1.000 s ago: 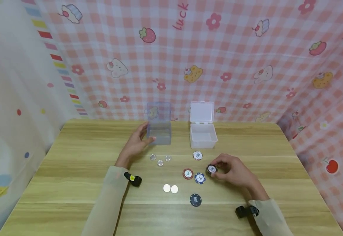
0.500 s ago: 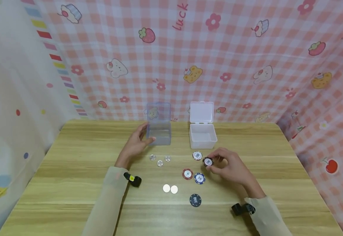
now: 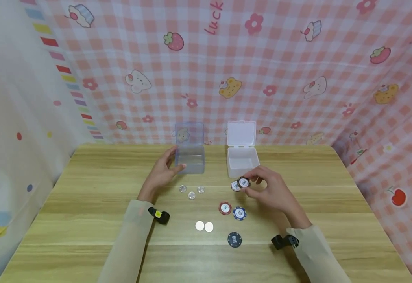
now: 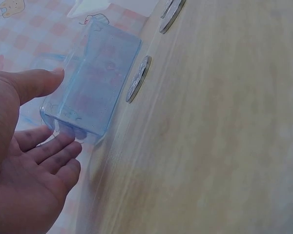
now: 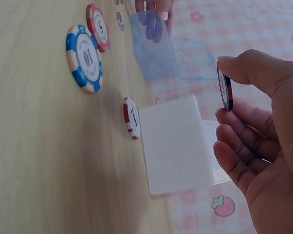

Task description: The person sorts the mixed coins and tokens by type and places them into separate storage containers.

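My right hand (image 3: 271, 188) pinches a black poker chip (image 3: 243, 182) between thumb and fingers, above the front of the white plastic box (image 3: 235, 173). In the head view the chip overlaps a white poker chip (image 3: 235, 186), but the right wrist view shows the held chip (image 5: 225, 90) raised well off the table. My left hand (image 3: 163, 171) rests at the left side of a clear bluish plastic box (image 3: 193, 168). Its thumb reaches over the front and its relaxed fingers lie along the end wall (image 4: 78, 127). Both boxes stand with their lids up.
On the table lie a red chip (image 3: 225, 208), a blue chip (image 3: 239, 213) and a dark chip (image 3: 234, 239). Three clear silvery discs (image 3: 191, 195) sit before the bluish box, and two pale round discs (image 3: 209, 226) lie nearer. A checked curtain (image 3: 198, 78) hangs behind.
My right hand has carried the black chip left and away from me, from beside the blue chip to the front of the white box. My left hand has stayed at the bluish box.
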Demonstrator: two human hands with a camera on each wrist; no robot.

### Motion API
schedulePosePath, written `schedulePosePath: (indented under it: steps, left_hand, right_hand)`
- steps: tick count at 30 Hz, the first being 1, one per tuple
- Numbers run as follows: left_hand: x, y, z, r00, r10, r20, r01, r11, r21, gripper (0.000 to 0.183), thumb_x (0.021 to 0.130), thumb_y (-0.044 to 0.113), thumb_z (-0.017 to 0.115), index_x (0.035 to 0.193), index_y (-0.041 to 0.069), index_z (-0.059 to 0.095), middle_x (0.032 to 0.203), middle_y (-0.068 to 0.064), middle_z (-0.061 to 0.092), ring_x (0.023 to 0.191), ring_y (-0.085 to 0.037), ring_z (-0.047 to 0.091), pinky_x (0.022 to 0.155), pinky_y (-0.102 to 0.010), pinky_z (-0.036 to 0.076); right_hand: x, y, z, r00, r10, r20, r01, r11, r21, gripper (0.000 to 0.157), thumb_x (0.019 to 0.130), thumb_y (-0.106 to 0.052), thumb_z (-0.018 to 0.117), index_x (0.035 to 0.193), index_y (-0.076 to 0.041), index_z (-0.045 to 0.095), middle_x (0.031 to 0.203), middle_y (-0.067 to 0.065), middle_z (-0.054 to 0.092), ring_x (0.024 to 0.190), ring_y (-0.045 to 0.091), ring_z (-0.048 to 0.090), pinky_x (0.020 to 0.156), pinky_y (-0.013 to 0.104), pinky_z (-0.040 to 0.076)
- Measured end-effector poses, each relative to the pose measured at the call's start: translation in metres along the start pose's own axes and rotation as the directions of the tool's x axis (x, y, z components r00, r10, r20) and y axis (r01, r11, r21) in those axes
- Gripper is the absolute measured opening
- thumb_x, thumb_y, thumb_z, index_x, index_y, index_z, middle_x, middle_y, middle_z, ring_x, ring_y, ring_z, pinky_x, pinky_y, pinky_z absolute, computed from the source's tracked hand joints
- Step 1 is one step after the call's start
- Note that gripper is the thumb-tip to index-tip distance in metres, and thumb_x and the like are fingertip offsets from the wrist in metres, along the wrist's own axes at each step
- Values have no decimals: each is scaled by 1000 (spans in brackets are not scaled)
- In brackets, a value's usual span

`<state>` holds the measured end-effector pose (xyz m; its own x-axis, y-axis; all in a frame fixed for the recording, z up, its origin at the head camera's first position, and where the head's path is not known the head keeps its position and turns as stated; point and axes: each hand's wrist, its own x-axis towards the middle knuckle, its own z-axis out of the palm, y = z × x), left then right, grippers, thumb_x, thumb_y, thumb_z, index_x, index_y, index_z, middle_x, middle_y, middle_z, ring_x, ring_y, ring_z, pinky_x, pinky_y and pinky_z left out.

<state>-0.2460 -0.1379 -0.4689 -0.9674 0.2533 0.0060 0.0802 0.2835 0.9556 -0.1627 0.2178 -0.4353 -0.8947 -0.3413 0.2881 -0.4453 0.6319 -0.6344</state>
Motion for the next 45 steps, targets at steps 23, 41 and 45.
schedulePosePath:
  steps: [23, 41, 45]
  left_hand:
    - [7, -7, 4, 1000, 0, -8, 0, 1000, -11, 81, 85, 21, 69, 150, 14, 21, 151, -14, 30, 142, -24, 24, 118, -35, 21]
    - [7, -6, 4, 1000, 23, -17, -22, 1000, 18, 79, 86, 21, 69, 149, 12, 22, 149, -15, 32, 141, -24, 27, 118, -34, 21]
    - [-2, 7, 0, 1000, 5, 5, -5, 1000, 4, 79, 87, 17, 67, 149, 8, 20, 151, -18, 27, 142, -29, 23, 118, -40, 19]
  right_hand:
    - [39, -20, 9, 999, -37, -37, 37, 999, 5, 29, 75, -32, 79, 98, -20, 68, 88, -7, 60, 84, 20, 57, 72, 36, 54]
    - [69, -28, 16, 998, -30, -56, 29, 999, -17, 32, 75, -34, 78, 99, -16, 67, 88, -3, 61, 82, 16, 56, 72, 37, 54]
    - [77, -30, 22, 997, -52, -64, 51, 999, -8, 32, 75, -34, 77, 99, -15, 67, 87, -2, 61, 81, 19, 59, 72, 32, 53]
